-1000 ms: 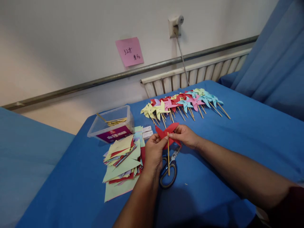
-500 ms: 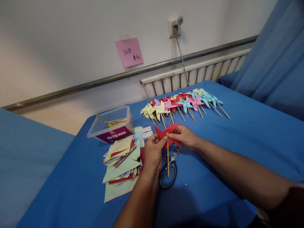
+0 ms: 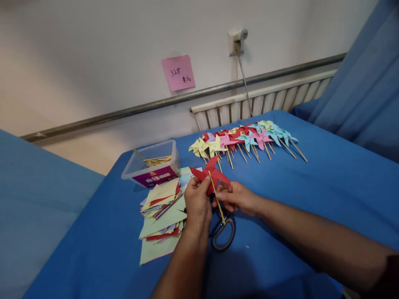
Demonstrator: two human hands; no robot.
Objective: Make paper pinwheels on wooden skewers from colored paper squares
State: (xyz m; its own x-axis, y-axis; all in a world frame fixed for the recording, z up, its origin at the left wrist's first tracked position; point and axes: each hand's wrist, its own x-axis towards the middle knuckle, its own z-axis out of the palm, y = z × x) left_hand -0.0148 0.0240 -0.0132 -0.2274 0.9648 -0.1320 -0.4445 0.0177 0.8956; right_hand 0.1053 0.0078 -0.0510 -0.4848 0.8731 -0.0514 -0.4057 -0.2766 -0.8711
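Observation:
A red paper pinwheel [image 3: 211, 167] on a thin wooden stick [image 3: 219, 206] is pinched between the thumb and fingers of my left hand [image 3: 198, 201], the thumb pressing where stick meets paper. My right hand [image 3: 238, 197] is just beneath the lower right blade, its fingers curled and the thumb tip against the stick; its other fingertips are partly hidden. Under the hands lies a pair of black-handled scissors [image 3: 233, 234], blades covered by my right hand. Left of my left hand sits a pile of coloured paper pieces [image 3: 163, 224].
A clear plastic box [image 3: 149, 164] with several sticks stands behind the paper pile. Several finished pinwheels [image 3: 246, 139] lie in a row along the back of the blue-covered table [image 3: 311, 207]. Behind are a radiator [image 3: 264, 99], a pipe and a wall socket [image 3: 236, 42].
My right hand has dropped from the pinwheel's upper right blade to beside the stick. The pinwheel has turned, so its stick now slants down to the right. The view has shifted slightly.

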